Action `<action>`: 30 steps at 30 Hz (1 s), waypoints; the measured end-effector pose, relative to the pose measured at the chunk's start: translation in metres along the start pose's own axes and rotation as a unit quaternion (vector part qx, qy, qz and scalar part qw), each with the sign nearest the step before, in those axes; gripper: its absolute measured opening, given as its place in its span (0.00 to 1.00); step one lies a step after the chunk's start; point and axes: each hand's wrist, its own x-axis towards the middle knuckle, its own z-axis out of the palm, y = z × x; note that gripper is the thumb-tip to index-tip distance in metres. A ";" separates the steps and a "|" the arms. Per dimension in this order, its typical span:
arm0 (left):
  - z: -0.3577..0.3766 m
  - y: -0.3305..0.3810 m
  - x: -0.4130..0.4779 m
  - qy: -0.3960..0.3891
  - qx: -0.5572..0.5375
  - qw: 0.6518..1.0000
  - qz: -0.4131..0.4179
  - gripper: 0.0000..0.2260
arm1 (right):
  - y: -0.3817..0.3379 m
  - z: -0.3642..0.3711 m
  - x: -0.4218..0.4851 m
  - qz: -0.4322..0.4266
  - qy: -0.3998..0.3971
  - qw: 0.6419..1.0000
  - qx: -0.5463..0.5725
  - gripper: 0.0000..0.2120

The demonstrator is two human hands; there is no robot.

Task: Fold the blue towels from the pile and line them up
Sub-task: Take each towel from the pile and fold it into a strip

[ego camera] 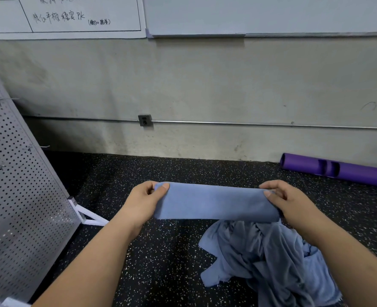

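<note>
A blue towel [216, 201], folded into a long narrow strip, is stretched level in the air above the dark speckled floor. My left hand [144, 201] pinches its left end between thumb and fingers. My right hand [287, 201] pinches its right end the same way. Below and to the right lies the crumpled pile of blue towels [265, 258] on the floor, partly hidden by my right forearm.
A grey perforated metal panel [12, 185] on a white foot leans at the left. A purple rolled mat [342, 170] lies along the wall at the right. The concrete wall with a socket [145, 120] and whiteboards closes the far side. Speckled floor [161, 262] spreads between.
</note>
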 end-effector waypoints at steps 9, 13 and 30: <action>0.008 0.003 -0.002 0.080 0.056 0.995 0.027 0.20 | -0.011 0.004 -0.006 0.011 0.011 0.998 0.063 0.08; 0.004 0.002 -0.003 0.087 0.066 0.994 0.015 0.25 | -0.006 -0.001 -0.004 0.074 -0.091 0.987 0.113 0.15; 0.013 0.009 -0.009 -0.053 -0.105 0.989 -0.087 0.23 | -0.007 0.009 -0.002 -0.044 0.015 0.998 -0.051 0.14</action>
